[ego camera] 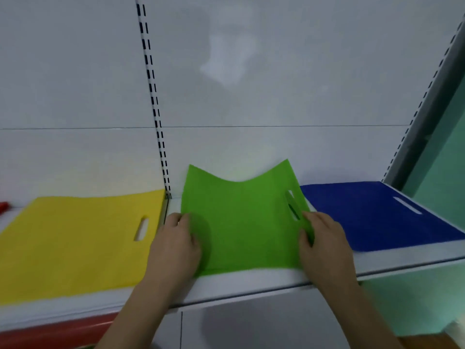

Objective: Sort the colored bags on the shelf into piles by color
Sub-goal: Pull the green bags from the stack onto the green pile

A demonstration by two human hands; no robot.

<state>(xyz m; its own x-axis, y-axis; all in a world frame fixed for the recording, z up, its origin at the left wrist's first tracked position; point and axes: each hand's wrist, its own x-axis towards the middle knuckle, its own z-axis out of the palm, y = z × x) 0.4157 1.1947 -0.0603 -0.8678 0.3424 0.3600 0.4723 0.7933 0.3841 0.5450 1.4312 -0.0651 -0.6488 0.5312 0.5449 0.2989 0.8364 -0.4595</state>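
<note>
A green bag (245, 222) lies in the middle of the white shelf (251, 279), its far edge curled up against the back wall. My left hand (176, 244) grips its left edge and my right hand (320, 241) grips its right edge beside the handle slot. To the left a yellow bag (75, 243) lies flat. On the right, a blue bag (377, 212) lies flat, its left edge touching the green one.
A slotted upright rail (153, 102) runs down the back wall between the yellow and green bags. A red item (3, 206) shows at the far left edge. A red strip (55, 331) runs below the shelf front. The shelf's right end meets a slanted frame (427, 117).
</note>
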